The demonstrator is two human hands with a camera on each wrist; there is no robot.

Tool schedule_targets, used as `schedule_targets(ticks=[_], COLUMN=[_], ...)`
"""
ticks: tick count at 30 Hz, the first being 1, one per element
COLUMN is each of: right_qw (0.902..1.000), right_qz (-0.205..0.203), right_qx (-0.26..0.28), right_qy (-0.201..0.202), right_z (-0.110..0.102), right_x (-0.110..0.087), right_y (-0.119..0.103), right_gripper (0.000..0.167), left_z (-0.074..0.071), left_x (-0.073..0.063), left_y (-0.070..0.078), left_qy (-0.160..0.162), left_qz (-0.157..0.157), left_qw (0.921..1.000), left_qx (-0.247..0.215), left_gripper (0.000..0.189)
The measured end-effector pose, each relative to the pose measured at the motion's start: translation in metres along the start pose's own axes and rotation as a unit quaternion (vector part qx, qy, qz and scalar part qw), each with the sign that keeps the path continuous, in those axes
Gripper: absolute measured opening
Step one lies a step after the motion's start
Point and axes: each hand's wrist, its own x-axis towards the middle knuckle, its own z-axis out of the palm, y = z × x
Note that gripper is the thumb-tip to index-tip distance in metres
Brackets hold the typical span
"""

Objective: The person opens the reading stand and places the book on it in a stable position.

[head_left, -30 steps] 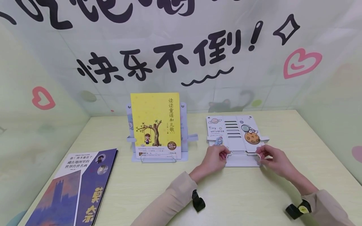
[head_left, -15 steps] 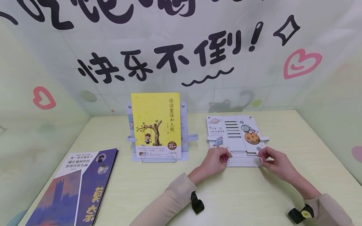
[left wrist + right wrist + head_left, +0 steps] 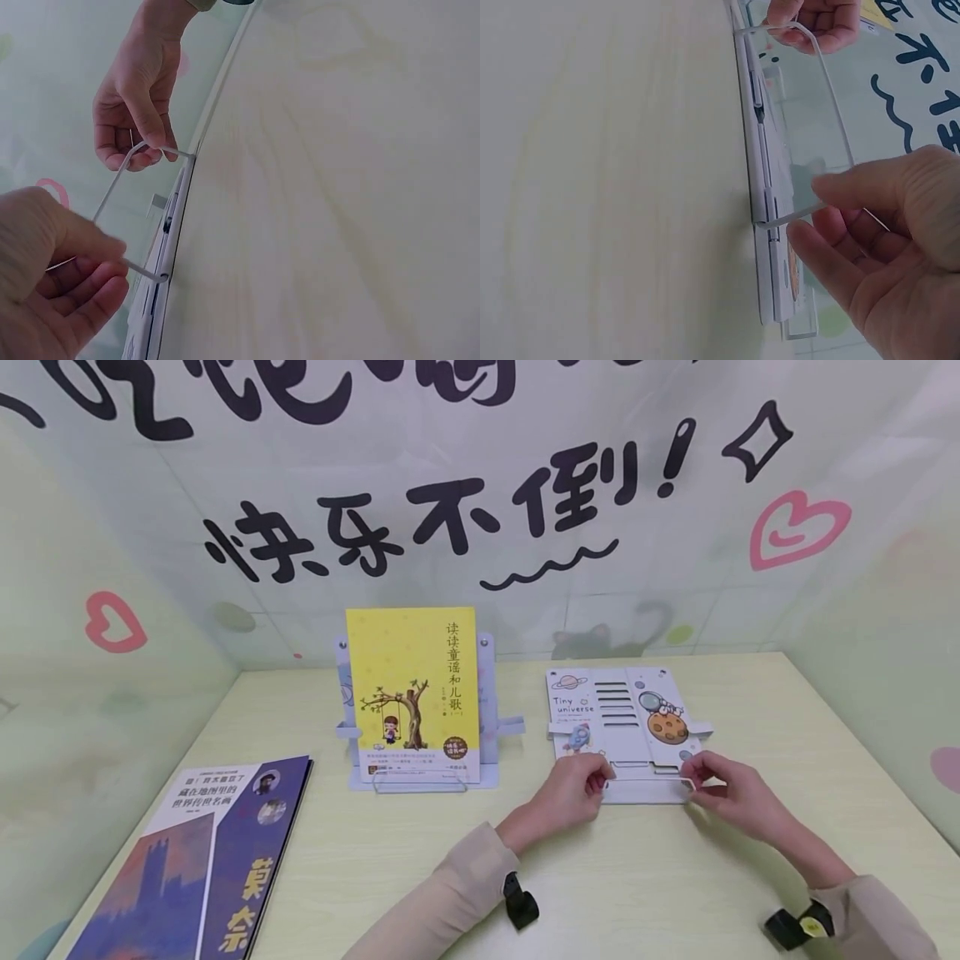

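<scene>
A white book stand (image 3: 618, 747) printed "Tiny universe" lies folded flat on the table at right in the head view. Its bent wire page holder (image 3: 832, 94) stands up from the stand's front edge. My left hand (image 3: 566, 789) pinches one side of this wire between thumb and fingers. At the opposite side my right hand (image 3: 738, 793) pinches it too. In the left wrist view the wire (image 3: 112, 184) runs from hand to hand, its ends set into the front edge. Part of the stand's front corners is hidden by my fingers in the head view.
A second stand (image 3: 487, 693) at centre back props up a yellow book (image 3: 412, 685), with a clear-looking wire in front. At left lies a large purple and blue book (image 3: 187, 860). A printed cloth (image 3: 420, 610) hangs behind the table (image 3: 645, 893).
Both hands have shifted slightly downward and towards the table's front, still pinching the wire. The wire has tipped a little the same way. The stand and books have stayed put.
</scene>
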Motion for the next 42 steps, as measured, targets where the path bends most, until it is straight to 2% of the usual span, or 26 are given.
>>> schedule_targets(ticks=[2, 3, 4, 6, 8, 10, 13, 18, 23, 26, 31, 35, 42], right_qw=[0.9997, 0.9995, 0.9992, 0.9986, 0.9975, 0.9951, 0.9901, 0.9819, 0.9727, 0.9670, 0.9598, 0.9574, 0.9516], right_qz=[-0.001, 0.004, 0.012, 0.036, 0.062, 0.089, 0.125, 0.168, 0.212, 0.238, 0.270, 0.282, 0.304], right_qx=[0.021, 0.030, 0.037, 0.038, 0.026, 0.011, -0.007, -0.024, -0.042, -0.041, -0.032, -0.034, -0.026], right_qy=[-0.007, -0.008, -0.007, 0.003, 0.020, 0.040, 0.064, 0.084, 0.085, 0.081, 0.068, 0.050, 0.037], right_z=[-0.002, -0.003, -0.004, -0.006, -0.008, -0.010, -0.012, -0.013, -0.013, -0.012, -0.012, -0.013, -0.017], right_x=[0.003, 0.005, 0.008, 0.013, 0.019, 0.025, 0.033, 0.044, 0.052, 0.057, 0.061, 0.064, 0.069], right_y=[0.000, 0.000, 0.000, 0.001, 0.002, 0.004, 0.009, 0.015, 0.021, 0.025, 0.033, 0.037, 0.036], right_gripper=[0.027, 0.025, 0.024, 0.020, 0.018, 0.016, 0.018, 0.025, 0.029, 0.032, 0.036, 0.039, 0.041], left_z=[-0.003, -0.004, -0.004, -0.005, -0.005, -0.004, -0.003, 0.000, 0.005, 0.007, 0.008, 0.008, 0.009], left_x=[0.001, 0.002, 0.003, 0.005, 0.008, 0.010, 0.014, 0.022, 0.030, 0.035, 0.042, 0.047, 0.049], left_y=[-0.002, -0.003, -0.006, -0.010, -0.015, -0.019, -0.022, -0.025, -0.027, -0.029, -0.030, -0.030, -0.030], left_qy=[-0.004, 0.005, 0.021, 0.076, 0.141, 0.195, 0.236, 0.256, 0.246, 0.249, 0.278, 0.295, 0.308], left_qz=[-0.020, -0.028, -0.035, -0.050, -0.062, -0.087, -0.128, -0.173, -0.226, -0.262, -0.303, -0.323, -0.333], left_qw=[0.9992, 0.9983, 0.9969, 0.9930, 0.9867, 0.9768, 0.9630, 0.9506, 0.9423, 0.9324, 0.9114, 0.8986, 0.8904], left_qx=[-0.033, -0.050, -0.066, -0.076, -0.050, -0.017, 0.019, 0.032, 0.024, 0.013, -0.017, -0.030, -0.032], left_gripper=[0.016, 0.016, 0.015, 0.012, 0.009, 0.010, 0.017, 0.030, 0.043, 0.046, 0.044, 0.044, 0.044])
